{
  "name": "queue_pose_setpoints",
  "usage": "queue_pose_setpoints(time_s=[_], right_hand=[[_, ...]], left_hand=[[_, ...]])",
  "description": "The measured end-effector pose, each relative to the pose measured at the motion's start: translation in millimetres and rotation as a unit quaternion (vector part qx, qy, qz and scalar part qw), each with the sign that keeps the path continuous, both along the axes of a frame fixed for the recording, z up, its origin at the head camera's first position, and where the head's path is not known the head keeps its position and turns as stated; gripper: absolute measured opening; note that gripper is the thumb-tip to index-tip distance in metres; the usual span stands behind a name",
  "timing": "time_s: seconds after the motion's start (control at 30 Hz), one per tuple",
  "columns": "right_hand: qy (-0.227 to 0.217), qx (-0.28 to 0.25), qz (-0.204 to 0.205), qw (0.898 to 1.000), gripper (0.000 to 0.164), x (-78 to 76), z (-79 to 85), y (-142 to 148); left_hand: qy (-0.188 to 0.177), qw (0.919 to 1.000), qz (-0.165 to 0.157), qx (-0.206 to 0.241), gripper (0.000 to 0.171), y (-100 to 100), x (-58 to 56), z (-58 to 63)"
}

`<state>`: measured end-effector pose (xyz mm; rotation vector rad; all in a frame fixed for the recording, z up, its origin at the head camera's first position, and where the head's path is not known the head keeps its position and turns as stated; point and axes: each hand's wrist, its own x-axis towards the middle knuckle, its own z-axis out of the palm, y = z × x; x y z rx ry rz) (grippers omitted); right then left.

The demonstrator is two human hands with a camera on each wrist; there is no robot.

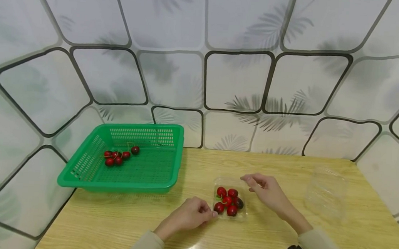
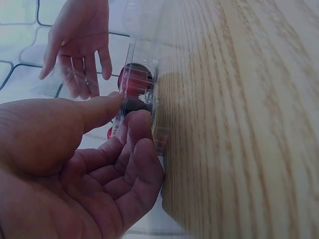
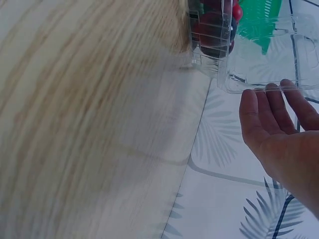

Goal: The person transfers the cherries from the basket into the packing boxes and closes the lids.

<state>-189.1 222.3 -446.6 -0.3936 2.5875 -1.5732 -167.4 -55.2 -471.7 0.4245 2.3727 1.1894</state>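
A clear plastic clamshell box (image 1: 243, 215) holding several red cherries (image 1: 227, 201) sits on the table. At its near left corner my left hand (image 1: 193, 213) pinches the rim between thumb and curled fingers; the left wrist view shows this grip on the box wall (image 2: 133, 94) up close. My right hand (image 1: 264, 190) is at the far right of the box. In the right wrist view, its extended fingertips (image 3: 271, 88) touch the edge of the raised clear lid (image 3: 271, 62). The right thumb is hidden there.
To the left stands a green slotted basket (image 1: 153, 187) with several stemmed cherries (image 1: 118, 157) in its left part. More clear plastic packaging (image 1: 327, 191) stands at the right on the wooden table (image 1: 274, 241). A patterned wall (image 1: 237, 81) rises behind the table.
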Motion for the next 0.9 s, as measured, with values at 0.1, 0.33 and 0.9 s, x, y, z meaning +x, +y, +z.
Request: queue_pose_setpoints(time_s=[0.1,0.33,0.9], right_hand=[[0.012,0.018,-0.005,1.0,0.037,3.6,-2.4,-0.1],[0.021,0.029,-0.01,0.999,0.035,10.3,-2.8,-1.7],[0.029,0.043,-0.017,0.998,0.032,24.2,-11.1,-3.4]], left_hand=[[0.001,1.0,0.0,-0.002,0.034,-0.4,0.5,0.4],[0.003,1.0,-0.003,0.004,0.035,-1.0,1.5,0.9],[-0.004,0.9999,-0.013,0.004,0.031,-4.5,0.8,2.7]])
